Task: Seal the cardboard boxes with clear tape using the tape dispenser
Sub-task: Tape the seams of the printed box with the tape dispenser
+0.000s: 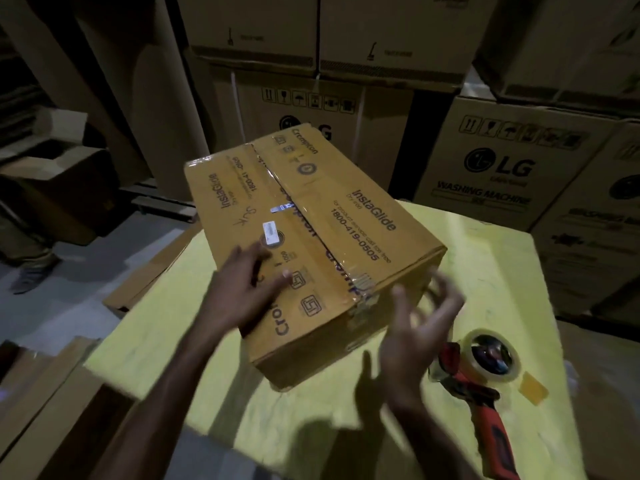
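Pretty tight up top: stacked LG cartons [512, 161] wall off the upper right and centre. Brown box [311, 230] hogging mid-frame on the yellow table [485, 258], left hand [242, 289] flat on its lid, right hand [415, 334] spread just off its near corner. Tape dispenser [485, 368] parked lower right. Bare yellow along the bottom and right of centre

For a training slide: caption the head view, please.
Left hand rests on the taped cardboard box; tape dispenser lies beside the open right hand.

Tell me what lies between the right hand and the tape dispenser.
Nothing: in the head view only bare yellow table cover separates the right hand from the tape dispenser.
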Available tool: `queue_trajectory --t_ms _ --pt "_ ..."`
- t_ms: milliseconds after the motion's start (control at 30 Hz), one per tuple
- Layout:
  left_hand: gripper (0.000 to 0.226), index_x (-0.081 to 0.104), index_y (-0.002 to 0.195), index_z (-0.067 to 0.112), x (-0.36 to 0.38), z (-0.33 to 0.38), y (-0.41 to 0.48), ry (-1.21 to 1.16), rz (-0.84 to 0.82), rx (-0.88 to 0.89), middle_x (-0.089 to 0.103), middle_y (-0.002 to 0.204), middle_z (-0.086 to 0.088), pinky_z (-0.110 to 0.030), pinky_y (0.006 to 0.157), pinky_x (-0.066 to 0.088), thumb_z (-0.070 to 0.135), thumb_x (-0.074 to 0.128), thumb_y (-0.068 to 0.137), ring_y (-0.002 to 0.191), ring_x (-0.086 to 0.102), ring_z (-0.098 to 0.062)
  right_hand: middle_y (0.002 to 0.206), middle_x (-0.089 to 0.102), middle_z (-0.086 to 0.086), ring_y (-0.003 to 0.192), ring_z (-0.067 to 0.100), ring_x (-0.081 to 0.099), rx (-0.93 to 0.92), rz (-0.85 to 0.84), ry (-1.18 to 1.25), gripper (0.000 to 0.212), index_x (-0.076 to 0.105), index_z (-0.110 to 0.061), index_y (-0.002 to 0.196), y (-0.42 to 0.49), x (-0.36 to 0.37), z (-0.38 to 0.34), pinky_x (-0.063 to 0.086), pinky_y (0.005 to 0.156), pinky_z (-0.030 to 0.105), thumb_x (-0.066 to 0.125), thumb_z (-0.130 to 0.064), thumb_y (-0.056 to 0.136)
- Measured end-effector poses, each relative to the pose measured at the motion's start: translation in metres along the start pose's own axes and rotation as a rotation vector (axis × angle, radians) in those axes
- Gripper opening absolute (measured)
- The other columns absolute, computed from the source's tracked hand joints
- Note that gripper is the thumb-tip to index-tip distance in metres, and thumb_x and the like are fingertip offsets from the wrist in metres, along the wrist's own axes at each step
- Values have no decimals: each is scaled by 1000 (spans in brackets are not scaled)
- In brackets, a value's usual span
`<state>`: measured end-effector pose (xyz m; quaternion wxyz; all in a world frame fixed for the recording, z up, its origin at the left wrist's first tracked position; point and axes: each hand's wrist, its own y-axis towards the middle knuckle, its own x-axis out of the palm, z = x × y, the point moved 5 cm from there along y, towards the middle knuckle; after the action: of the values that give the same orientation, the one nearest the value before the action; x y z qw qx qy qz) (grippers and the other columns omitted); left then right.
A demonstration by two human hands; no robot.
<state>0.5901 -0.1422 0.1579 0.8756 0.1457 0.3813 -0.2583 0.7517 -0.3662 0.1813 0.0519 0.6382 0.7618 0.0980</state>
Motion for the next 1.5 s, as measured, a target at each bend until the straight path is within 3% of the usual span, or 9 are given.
queue_trajectory --t_ms 67,167,333,600,800,967,1233,1333,1500 --pt "83 47 142 43 23 20 -46 122 -2 34 44 155 10 -57 111 42 95 38 78 141 45 -21 133 57 -4 118 9 55 -213 -52 -200 44 51 -18 135 77 2 -19 49 91 19 68 -23 94" --pt "96 29 156 50 52 38 -82 355 51 47 14 169 18 -65 119 28 103 20 76 159 11 -19 143 56 1 126 21 53 -220 -376 -592 56 48 -24 143 172 33 -10 48 97 36 68 -44 96" --pt "65 59 142 43 58 32 -72 376 336 126 54 153 11 -61 96 51 80 28 98 145 45 -24 159 45 2 140 34 47 34 -926 -827 87 24 -46 159 177 63 30 42 112 48 64 -71 85" --pt "52 57 144 41 34 -31 -9 431 358 300 57 149 9 -50 86 58 66 39 102 139 53 -27 148 52 1 126 32 58 1 -762 -846 95 9 -43 161 127 42 53 52 100 55 48 -82 84" --pt "45 51 146 53 4 -45 64 396 249 347 45 156 20 -53 107 39 53 32 105 149 39 -19 171 1 7 137 35 48 14 -712 -962 81 -8 -28 164 40 24 35 42 110 46 36 -59 104" --pt "39 76 112 43 -2 -22 109 9 313 173 64 135 23 -64 116 19 39 42 94 138 47 -14 170 -19 8 140 36 46 -65 -659 -929 92 -15 -28 162 -13 30 36 47 107 47 26 -76 95" --pt "39 78 113 41 6 -12 105 24 351 158 67 132 24 -62 117 16 40 43 94 133 50 -8 172 2 -9 147 19 32 -136 -653 -656 75 7 -43 160 15 0 45 36 115 42 37 -73 98" --pt "37 78 113 40 15 -6 90 45 415 109 70 127 22 -58 116 18 44 48 91 131 51 -7 165 29 -7 136 7 38 -38 -412 -440 76 24 -34 159 44 -47 54 38 102 28 49 -63 93" --pt "32 76 114 37 14 13 70 27 489 101 70 128 16 -63 117 17 45 52 95 130 54 -13 151 43 14 132 36 48 126 -60 -840 71 35 -19 151 80 -160 107 46 100 50 64 -50 95"
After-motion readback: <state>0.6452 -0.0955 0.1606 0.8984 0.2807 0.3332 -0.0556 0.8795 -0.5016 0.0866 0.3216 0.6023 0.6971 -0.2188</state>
